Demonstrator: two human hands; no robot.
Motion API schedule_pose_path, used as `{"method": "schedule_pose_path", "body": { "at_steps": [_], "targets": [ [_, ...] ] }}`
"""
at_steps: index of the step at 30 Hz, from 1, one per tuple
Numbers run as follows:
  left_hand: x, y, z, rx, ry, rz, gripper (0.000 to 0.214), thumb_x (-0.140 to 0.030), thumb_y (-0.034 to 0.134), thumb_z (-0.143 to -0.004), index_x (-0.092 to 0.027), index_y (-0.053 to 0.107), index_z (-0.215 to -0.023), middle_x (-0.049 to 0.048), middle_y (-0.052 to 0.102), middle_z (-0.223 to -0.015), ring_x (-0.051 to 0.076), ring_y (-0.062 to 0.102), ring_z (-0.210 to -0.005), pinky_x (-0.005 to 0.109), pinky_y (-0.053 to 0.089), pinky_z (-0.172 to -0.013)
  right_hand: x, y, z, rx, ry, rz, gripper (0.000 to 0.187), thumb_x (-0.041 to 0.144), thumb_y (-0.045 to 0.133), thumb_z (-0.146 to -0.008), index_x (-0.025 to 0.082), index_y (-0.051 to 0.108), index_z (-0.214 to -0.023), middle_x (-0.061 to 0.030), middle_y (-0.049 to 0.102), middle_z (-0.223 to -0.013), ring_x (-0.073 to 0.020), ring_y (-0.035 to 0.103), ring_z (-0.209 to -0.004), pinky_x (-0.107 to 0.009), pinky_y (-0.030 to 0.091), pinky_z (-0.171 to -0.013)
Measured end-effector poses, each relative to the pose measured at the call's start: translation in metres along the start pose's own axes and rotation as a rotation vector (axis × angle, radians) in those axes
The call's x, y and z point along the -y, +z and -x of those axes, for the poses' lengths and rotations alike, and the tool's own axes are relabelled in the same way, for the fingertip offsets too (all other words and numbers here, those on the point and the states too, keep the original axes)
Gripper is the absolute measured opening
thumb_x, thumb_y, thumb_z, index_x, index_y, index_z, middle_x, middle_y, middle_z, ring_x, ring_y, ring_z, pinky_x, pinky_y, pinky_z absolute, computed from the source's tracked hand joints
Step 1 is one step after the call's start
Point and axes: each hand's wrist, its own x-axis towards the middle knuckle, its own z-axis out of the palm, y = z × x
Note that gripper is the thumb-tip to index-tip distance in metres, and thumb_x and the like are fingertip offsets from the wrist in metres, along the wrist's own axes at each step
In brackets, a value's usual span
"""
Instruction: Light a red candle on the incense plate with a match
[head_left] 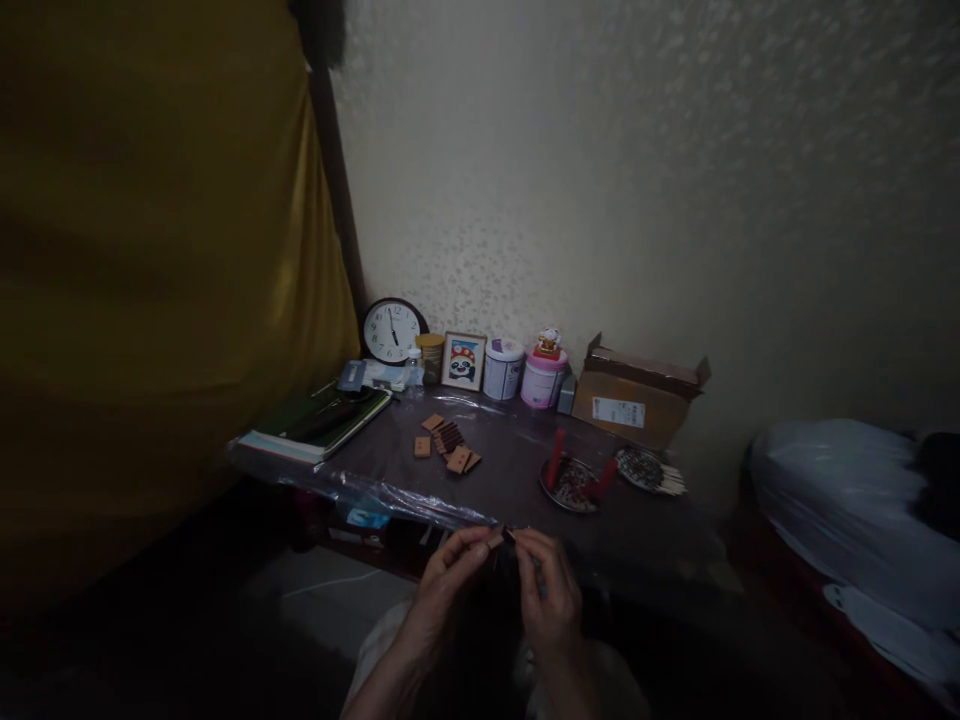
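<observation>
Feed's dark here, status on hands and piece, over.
Left hand, right hand both pinch brown piece, near table edge. Tile pile apart on table. Nothing between.

- The left hand and right hand pinch a small piece just before the table; its near edge is bare.
- An open strip runs between the brown tiles and the candle plate.
- Jars and a box block the back.
- Books fill the left end.

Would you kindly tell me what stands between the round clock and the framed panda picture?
In the head view, a gold tin stands between the clock and the panda picture, with a small clear bottle beside it.
</observation>
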Motion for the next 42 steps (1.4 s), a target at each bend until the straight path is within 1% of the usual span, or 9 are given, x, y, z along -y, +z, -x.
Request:
{"method": "schedule_pose_path", "body": {
  "at_steps": [6,9,11,15,20,31,34,39,42],
  "targets": [
    [0.002,-0.001,-0.002,-0.008,-0.004,0.005,0.023,-0.023,0.070,-0.069,-0.016,0.066,-0.091,0.0083,0.075,-0.089,0.020,0.067,-0.084,0.031,0.046,-0.082,0.009,-0.011,-0.005,-0.096,0.004,0.009,0.018,0.011,0.049,-0.087,0.021,0.060,-0.097,-0.0046,0.065,-0.090,-0.0148,0.061,-0.087,-0.029,0.049,-0.078],
    [0.001,0.001,-0.002,-0.016,0.009,-0.004,0.023,-0.022,0.070,-0.069,-0.016,0.066,-0.091,0.0082,0.074,-0.090,0.020,0.067,-0.085,0.030,0.046,-0.082,-0.002,-0.006,0.000,-0.034,-0.019,0.022,0.017,0.014,0.050,-0.086,0.023,0.062,-0.096,-0.0043,0.067,-0.089,-0.0164,0.063,-0.086,-0.032,0.049,-0.079],
    [0.000,0.002,-0.001,-0.016,0.018,-0.018,0.024,-0.022,0.070,-0.069,-0.016,0.066,-0.092,0.0075,0.074,-0.091,0.018,0.067,-0.085,0.027,0.046,-0.080,-0.018,0.001,0.005,0.070,0.055,0.082,0.017,0.021,0.046,-0.088,0.023,0.063,-0.089,-0.0028,0.068,-0.083,-0.0156,0.064,-0.078,-0.029,0.051,-0.073],
    [-0.001,0.002,-0.001,-0.010,0.020,-0.029,0.024,-0.024,0.070,-0.069,-0.016,0.066,-0.091,0.0079,0.075,-0.089,0.019,0.067,-0.083,0.028,0.047,-0.079,-0.043,0.006,0.008,-0.008,0.212,0.110,0.021,0.028,0.043,-0.090,0.019,0.061,-0.087,-0.0054,0.068,-0.082,-0.0169,0.064,-0.077,-0.029,0.051,-0.070],
    [0.000,-0.001,-0.003,-0.043,0.011,-0.010,0.025,-0.025,0.072,-0.068,-0.015,0.066,-0.090,0.0091,0.075,-0.089,0.022,0.068,-0.085,0.030,0.047,-0.081,-0.033,-0.002,-0.002,-0.060,0.303,0.015,0.018,0.031,0.048,-0.088,0.020,0.061,-0.087,-0.0043,0.067,-0.086,-0.0158,0.063,-0.081,-0.027,0.050,-0.074],
    [0.001,0.002,-0.002,-0.045,-0.009,0.031,0.024,-0.024,0.075,-0.063,-0.016,0.068,-0.085,0.0059,0.075,-0.084,0.017,0.067,-0.079,0.027,0.046,-0.078,-0.001,0.002,-0.001,-0.006,0.086,0.003,0.013,0.016,0.049,-0.087,0.020,0.061,-0.089,-0.0042,0.067,-0.086,-0.0145,0.064,-0.082,-0.027,0.051,-0.074],
    [-0.001,0.003,-0.001,-0.047,-0.018,0.020,0.026,-0.026,0.075,-0.063,-0.017,0.068,-0.086,0.0067,0.075,-0.086,0.019,0.067,-0.081,0.029,0.045,-0.080,0.004,-0.002,-0.004,-0.071,0.036,0.001,0.014,0.013,0.050,-0.087,0.021,0.060,-0.093,-0.0045,0.066,-0.088,-0.0149,0.063,-0.084,-0.029,0.051,-0.076],
    [-0.002,0.004,0.000,-0.010,0.005,-0.003,0.023,-0.025,0.071,-0.068,-0.016,0.067,-0.089,0.0064,0.075,-0.086,0.017,0.066,-0.081,0.027,0.044,-0.079,-0.017,0.005,0.003,0.088,0.063,0.058,0.015,0.020,0.046,-0.089,0.022,0.061,-0.087,-0.0023,0.068,-0.081,-0.0148,0.064,-0.076,-0.027,0.051,-0.070],
    [-0.003,0.003,0.001,-0.007,0.016,-0.017,0.023,-0.025,0.070,-0.069,-0.016,0.067,-0.090,0.0067,0.075,-0.087,0.019,0.066,-0.082,0.028,0.045,-0.080,-0.038,0.008,0.009,0.036,0.171,0.104,0.021,0.026,0.041,-0.091,0.019,0.060,-0.084,-0.0032,0.067,-0.076,-0.0151,0.064,-0.070,-0.026,0.051,-0.064]
  ]
}}
